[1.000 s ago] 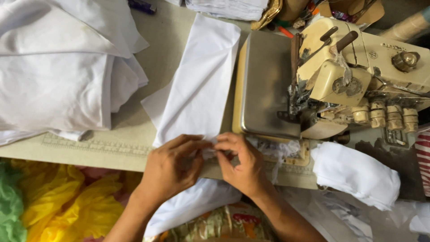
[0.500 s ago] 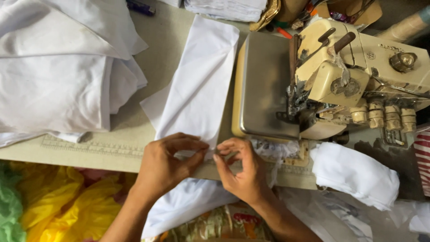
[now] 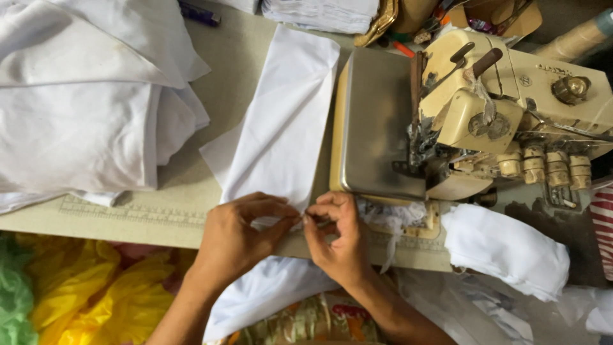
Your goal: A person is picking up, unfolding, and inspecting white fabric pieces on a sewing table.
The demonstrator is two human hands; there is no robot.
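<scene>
From the head view, both hands meet at the near edge of the tabletop (image 3: 191,185). The left hand (image 3: 239,239) has its fingers (image 3: 281,211) closed in a pinch on the near end of a long white cloth strip (image 3: 281,128), and the right hand (image 3: 338,236) pinches the same edge just beside it, so thumbs and fingertips almost touch. The strip lies flat on the tabletop, running away from the person along the left side of the sewing machine (image 3: 472,121); its near part hangs over the edge toward the lap (only partly seen below the hands). The machine's steel plate (image 3: 373,121) sits just right of the strip. A heap of folded white fabric (image 3: 89,96) lies well to the left. A white bundle (image 3: 504,249) rests to the right of the right hand, under the machine. Yellow cloth (image 3: 83,294) shows below the tabletop on the left.
</scene>
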